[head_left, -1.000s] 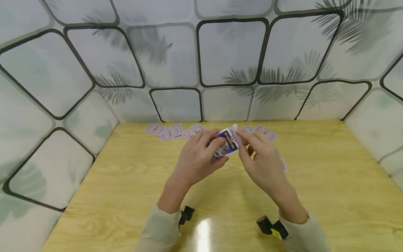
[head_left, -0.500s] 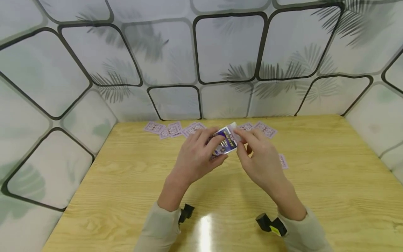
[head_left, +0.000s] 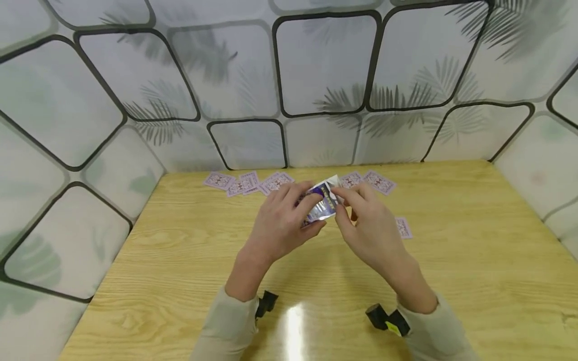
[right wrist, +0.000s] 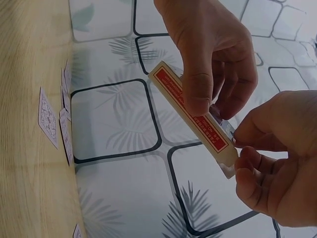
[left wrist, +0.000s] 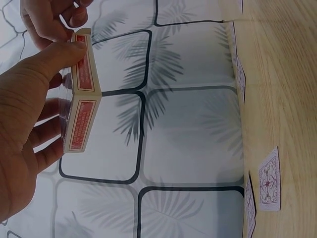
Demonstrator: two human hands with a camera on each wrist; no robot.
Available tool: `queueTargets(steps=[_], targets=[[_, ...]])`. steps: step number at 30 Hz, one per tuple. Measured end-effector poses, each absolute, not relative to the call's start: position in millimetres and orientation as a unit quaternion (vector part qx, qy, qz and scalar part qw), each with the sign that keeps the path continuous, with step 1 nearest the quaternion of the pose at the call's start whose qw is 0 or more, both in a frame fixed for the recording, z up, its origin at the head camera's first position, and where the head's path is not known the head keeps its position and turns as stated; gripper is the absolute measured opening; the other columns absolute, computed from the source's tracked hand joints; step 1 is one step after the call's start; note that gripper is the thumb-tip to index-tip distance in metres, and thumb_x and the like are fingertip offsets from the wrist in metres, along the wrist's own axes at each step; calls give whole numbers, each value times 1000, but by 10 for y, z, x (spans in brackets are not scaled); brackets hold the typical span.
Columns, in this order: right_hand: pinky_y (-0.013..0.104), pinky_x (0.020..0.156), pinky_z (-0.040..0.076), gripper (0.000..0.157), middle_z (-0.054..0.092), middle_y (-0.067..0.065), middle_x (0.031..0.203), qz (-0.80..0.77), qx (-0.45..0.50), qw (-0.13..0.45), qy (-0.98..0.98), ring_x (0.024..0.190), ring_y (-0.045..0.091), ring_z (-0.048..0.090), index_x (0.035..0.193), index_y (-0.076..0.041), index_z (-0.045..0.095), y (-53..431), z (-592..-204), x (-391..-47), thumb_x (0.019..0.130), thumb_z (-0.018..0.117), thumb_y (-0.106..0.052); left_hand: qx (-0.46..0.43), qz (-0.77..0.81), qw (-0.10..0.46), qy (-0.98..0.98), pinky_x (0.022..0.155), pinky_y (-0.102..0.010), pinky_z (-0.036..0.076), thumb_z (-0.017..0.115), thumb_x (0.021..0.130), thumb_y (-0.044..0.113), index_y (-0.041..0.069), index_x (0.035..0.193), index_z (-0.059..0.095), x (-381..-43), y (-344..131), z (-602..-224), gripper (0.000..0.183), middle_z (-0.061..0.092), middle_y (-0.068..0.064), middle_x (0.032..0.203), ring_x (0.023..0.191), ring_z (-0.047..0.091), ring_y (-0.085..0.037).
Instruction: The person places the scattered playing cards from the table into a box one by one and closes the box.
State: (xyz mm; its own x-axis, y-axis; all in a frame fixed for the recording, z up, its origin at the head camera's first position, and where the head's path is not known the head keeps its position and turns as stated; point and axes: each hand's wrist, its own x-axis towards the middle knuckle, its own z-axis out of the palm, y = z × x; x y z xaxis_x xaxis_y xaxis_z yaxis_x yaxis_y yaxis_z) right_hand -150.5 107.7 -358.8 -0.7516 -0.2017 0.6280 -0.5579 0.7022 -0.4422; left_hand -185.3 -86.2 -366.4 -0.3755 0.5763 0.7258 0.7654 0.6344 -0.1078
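Note:
My left hand (head_left: 282, 218) grips a playing card box (head_left: 327, 195), blue and gold on its upper face, above the middle of the table. In the left wrist view, the box (left wrist: 83, 124) shows cream edges with red printed panels, and the left thumb lies along one edge. My right hand (head_left: 372, 223) is at the box's far end, its thumb and forefinger pinching there beside a pale flap (head_left: 334, 180). From the right wrist, those right fingertips (right wrist: 246, 181) sit right at the end corner of the box (right wrist: 213, 136). The contents of the box are hidden.
Purple-patterned cards lie face down along the back of the wooden table (head_left: 180, 260), with a left group (head_left: 219, 180) and a right pair (head_left: 379, 182). A single card (head_left: 404, 227) lies partly behind the right hand. A patterned curtain (head_left: 325, 65) encloses the back and sides.
The right fingers have shifted slightly left, closer in on the box end. The left hand keeps its grip on the box. The head view has tilted slightly downward.

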Motion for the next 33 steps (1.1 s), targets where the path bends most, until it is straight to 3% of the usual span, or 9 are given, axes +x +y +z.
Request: queueTargets(steps=[10,14,18,22,27,30,33], targets=[[26,53,42,26,56,10,87,336,192,289,-876,66,15,48,113,2,70,1234,-3639,-1492,87,67,4,-431,-108,359,-821,84,-37,56,84,78,36,11,111,63,-1912,-738,-3714,46,64,-12,120,104,64,-26],[20,54,44,25,57,10,83,360,205,305,-857,67,14,51,108,3,71,1369,-3707,-1574,83,70,9,-422,-104,341,-834,85,-38,55,84,78,36,12,111,64,-1905,-751,-3725,46,64,-12,122,106,63,-27],[13,57,43,25,60,9,83,369,189,280,-866,70,14,53,107,2,71,1581,-3808,-1713,84,67,11,-417,-94,325,-844,89,-38,54,83,79,36,12,110,64,-1907,-781,-3738,43,63,-12,123,107,62,-27],[28,69,50,27,63,16,97,358,147,189,-903,83,25,59,117,3,66,1823,-3824,-1792,90,63,2,-416,-89,307,-851,91,-39,54,83,80,35,13,109,63,-1914,-803,-3768,41,63,-12,123,109,62,-28],[58,84,48,52,49,33,127,304,129,-21,-944,110,49,51,135,9,51,2152,-3840,-1897,89,68,-11,-410,-90,293,-859,87,-39,55,82,82,36,14,110,63,-1921,-835,-3791,40,62,-12,124,108,62,-28],[66,89,43,66,39,42,133,264,121,-97,-952,118,58,41,136,11,48,2300,-3973,-1995,82,75,-13,-407,-91,286,-863,85,-39,54,81,82,36,14,110,63,-1924,-856,-3804,40,62,-11,124,107,61,-27],[65,88,43,70,40,41,130,229,100,-138,-958,114,56,41,133,11,50,2402,-4134,-2071,74,80,-13,-405,-92,282,-865,86,-39,54,81,83,36,14,110,63,-1921,-871,-3811,40,62,-11,123,107,61,-27]])
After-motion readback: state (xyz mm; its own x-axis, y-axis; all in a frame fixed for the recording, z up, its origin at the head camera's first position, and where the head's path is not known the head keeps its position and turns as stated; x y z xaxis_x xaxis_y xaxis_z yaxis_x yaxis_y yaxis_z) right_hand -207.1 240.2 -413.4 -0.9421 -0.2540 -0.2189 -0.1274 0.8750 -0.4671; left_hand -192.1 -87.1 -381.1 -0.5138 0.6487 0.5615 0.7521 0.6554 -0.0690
